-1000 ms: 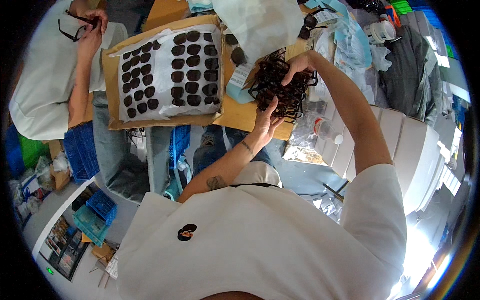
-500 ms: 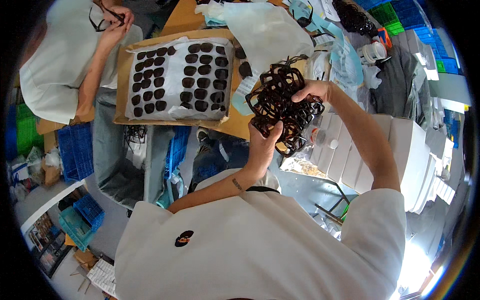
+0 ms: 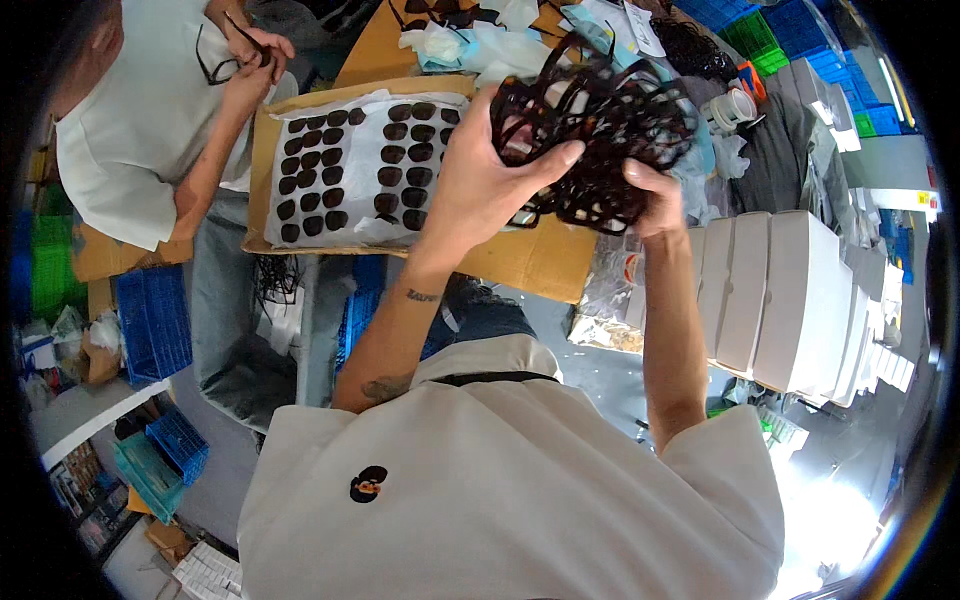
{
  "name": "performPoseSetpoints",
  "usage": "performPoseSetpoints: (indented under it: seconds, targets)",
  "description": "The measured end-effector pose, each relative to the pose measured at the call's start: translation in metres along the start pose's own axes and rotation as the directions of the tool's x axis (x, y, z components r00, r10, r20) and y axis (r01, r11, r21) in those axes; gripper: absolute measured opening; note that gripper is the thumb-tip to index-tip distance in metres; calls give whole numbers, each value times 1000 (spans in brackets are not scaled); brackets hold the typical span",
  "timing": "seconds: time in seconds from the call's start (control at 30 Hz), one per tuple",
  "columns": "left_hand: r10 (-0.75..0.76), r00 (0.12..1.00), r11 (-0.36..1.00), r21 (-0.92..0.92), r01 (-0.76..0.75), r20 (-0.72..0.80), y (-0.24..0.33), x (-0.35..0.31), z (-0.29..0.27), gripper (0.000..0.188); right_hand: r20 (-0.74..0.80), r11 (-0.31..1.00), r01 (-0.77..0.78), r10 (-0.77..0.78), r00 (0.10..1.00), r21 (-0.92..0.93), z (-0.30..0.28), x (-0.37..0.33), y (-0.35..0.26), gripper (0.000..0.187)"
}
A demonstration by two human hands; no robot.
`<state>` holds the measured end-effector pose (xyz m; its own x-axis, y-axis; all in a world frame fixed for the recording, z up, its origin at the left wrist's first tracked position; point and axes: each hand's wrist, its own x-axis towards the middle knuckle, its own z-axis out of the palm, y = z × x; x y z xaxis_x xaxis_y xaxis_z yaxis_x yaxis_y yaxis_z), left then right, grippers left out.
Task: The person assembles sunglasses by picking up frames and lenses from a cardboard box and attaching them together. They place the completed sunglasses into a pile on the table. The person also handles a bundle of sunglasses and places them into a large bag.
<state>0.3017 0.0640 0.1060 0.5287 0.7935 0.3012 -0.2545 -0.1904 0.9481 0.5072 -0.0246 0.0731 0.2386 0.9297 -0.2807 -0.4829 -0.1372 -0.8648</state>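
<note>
Between my two hands I hold a tangled bundle of dark brown eyeglass frames (image 3: 590,140), raised above the table. My left hand (image 3: 485,175) grips its left side, thumb across the near face. On the right side, my right hand (image 3: 655,195) is closed around the bundle's lower edge, its thumb in front. The far fingers of both hands are hidden behind the frames. Just left of my left hand, a cardboard box (image 3: 258,170) holds rows of dark lenses (image 3: 320,160) on white paper.
At the left a person (image 3: 150,130) handles a pair of dark glasses (image 3: 235,55). White boxes (image 3: 775,300) stand in a row at the right. A grey-lined bin (image 3: 225,330) is below the lens box. Another heap of dark frames (image 3: 695,50) lies at the far right.
The bundle has come up closer and slightly right, with both hands on it. My left hand has moved up to its left side. The white sheet behind it is less visible.
</note>
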Motion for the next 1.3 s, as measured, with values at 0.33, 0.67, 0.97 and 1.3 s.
performPoseSetpoints:
  seconds: [0.33,0.67,0.97,1.3]
  targets:
    - [361,932,930,-81,-358,26,41,-11,-24,76,387,463,685,-584,713,-563,25,-80,-46,77]
    - [-297,712,954,-158,256,-636,-18,-286,-134,59,231,820,-89,261,937,-566,169,-109,177,74]
    - [-416,97,904,-401,146,-904,-8,-537,-239,58,476,622,-271,757,448,-735,356,-164,377,49]
    - [-288,-607,916,-398,51,-741,-25,-696,-230,75,490,491,8,869,-73,-871,466,-245,513,33]
